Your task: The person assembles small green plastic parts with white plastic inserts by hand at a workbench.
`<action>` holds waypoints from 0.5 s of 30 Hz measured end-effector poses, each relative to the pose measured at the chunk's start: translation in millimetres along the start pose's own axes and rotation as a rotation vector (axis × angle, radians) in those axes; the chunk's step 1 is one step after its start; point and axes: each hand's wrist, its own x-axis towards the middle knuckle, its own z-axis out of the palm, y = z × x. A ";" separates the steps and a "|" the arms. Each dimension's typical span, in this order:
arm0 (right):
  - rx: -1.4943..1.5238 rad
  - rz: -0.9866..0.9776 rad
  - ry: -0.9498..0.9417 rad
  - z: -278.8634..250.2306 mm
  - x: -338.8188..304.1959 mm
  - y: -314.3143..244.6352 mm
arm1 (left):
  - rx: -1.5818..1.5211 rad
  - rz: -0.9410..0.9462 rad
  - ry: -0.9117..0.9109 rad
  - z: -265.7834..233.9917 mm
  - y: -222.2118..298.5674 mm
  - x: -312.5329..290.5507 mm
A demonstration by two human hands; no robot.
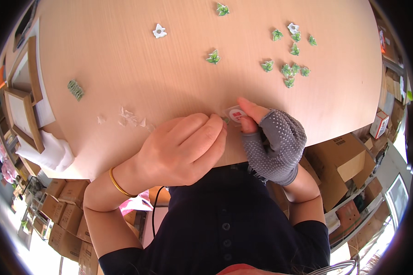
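Observation:
Near the front edge of the table (124, 59), my two hands meet. My right hand (277, 149), in a grey fingerless glove with white dots, pinches a small clear plastic packet (235, 114) with a red-and-white label between thumb and index finger. My bare left hand (186, 149), a gold bracelet on its wrist, is closed with its fingertips against the packet's left side. A speck of green shows at those fingertips; what they hold is mostly hidden. Beyond the hands lie several green leaf-shaped pieces (213, 57), and a white piece with a round grey centre (159, 31) lies further left.
Clear plastic scraps (131, 117) lie left of my hands, with a green patterned block (76, 90) beyond. Wooden frames (25, 120) and a white cloth (48, 153) occupy the left edge. Cardboard boxes stand below on the left (69, 215) and right (337, 160).

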 end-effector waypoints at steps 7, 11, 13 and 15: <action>-0.007 0.002 -0.008 0.9 -0.7 0.8 | -0.027 -0.007 -0.001 -0.1 -0.7 0.6; -0.010 -0.027 -0.027 0.6 2.4 -0.2 | -0.042 0.005 0.004 0.5 -1.4 1.4; -0.016 -0.043 -0.029 1.1 3.0 0.3 | -0.034 0.005 0.001 0.3 -0.3 1.5; -0.015 -0.049 -0.016 2.2 2.4 1.2 | -0.028 0.003 -0.002 1.0 0.3 0.6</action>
